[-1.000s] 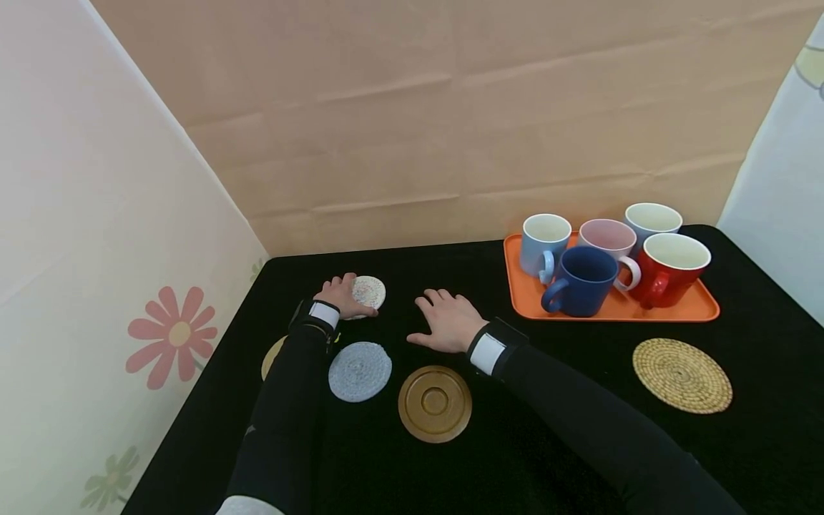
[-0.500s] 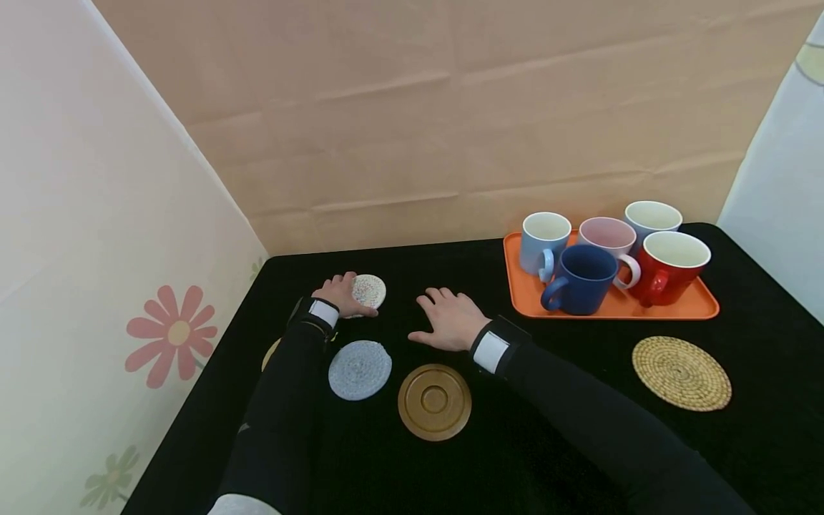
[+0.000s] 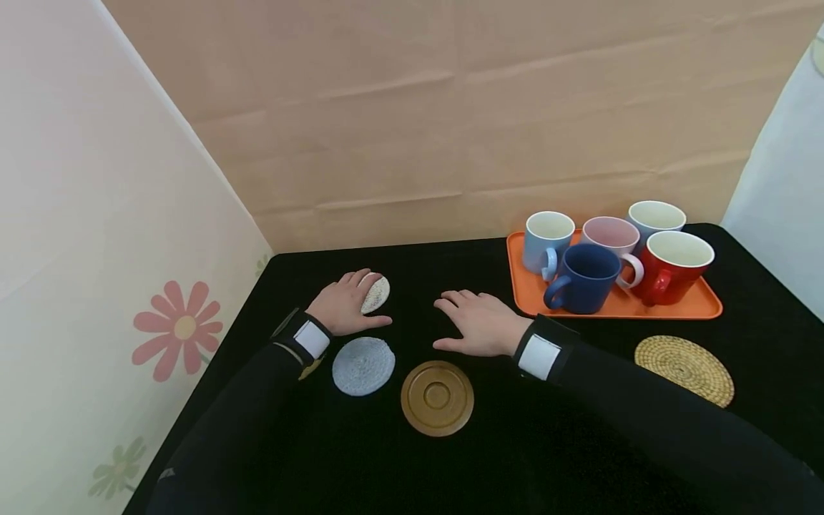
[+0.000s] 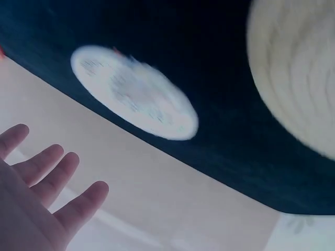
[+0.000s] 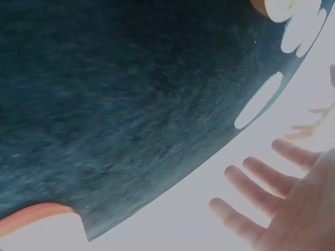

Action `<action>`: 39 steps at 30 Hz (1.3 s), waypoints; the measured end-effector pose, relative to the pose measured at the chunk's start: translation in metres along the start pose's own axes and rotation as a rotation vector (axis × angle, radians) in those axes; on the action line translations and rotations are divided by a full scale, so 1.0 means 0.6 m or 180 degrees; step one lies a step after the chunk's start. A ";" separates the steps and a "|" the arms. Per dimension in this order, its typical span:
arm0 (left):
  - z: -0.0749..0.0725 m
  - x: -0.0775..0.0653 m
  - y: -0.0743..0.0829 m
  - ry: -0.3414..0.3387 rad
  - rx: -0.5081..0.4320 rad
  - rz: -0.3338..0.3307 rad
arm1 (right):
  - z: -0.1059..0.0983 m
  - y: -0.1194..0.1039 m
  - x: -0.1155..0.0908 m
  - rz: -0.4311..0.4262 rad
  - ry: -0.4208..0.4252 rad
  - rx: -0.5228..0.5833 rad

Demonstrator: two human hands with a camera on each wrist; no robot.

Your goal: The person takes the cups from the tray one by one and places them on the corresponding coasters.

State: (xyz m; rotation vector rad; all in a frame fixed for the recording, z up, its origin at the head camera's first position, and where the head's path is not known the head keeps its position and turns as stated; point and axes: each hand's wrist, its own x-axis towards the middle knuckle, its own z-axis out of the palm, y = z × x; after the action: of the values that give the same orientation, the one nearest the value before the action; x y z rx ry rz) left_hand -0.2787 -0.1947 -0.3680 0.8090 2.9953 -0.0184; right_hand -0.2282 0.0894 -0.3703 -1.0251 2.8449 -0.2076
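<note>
My left hand lies with straight fingers over the left part of a small white speckled coaster at the back left of the black table. In the left wrist view the fingers are spread and grip nothing, and the white speckled coaster lies flat beyond them. My right hand rests palm down on the cloth, with its fingers straight and apart. It holds nothing.
A blue-grey coaster and a brown wooden coaster lie just nearer than the hands. A woven straw coaster is at the right. An orange tray at the back right holds several mugs. Paper walls stand at the left and back.
Both hands have shifted slightly right and nearer. My left hand now covers more of the white speckled coaster, whose visible part is narrower.
</note>
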 end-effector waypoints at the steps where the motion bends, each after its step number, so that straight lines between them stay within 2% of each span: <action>1: 0.001 -0.006 0.005 -0.0009 -0.0031 0.0069 | 0.001 0.002 -0.006 -0.0013 -0.0009 0.0004; 12: 0.011 -0.074 0.091 -0.0326 -0.0662 0.0634 | 0.025 0.003 -0.080 -0.0348 -0.0028 0.0181; 18: 0.026 -0.101 0.126 -0.0545 -0.0711 0.0872 | 0.051 -0.002 -0.111 -0.0402 -0.0109 0.0313; 28: 0.053 -0.121 0.144 -0.0604 -0.0579 0.1013 | 0.076 -0.014 -0.121 -0.0328 -0.0192 0.0424; 39: 0.061 -0.113 0.156 -0.0663 -0.0428 0.0980 | 0.087 -0.023 -0.121 -0.0367 -0.0159 0.0406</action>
State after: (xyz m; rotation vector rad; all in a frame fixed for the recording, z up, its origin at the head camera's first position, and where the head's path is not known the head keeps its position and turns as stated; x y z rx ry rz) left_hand -0.1720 -0.1487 -0.4019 1.1614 2.6184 0.1001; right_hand -0.1565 0.1207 -0.4154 -1.1510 2.6912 -0.3632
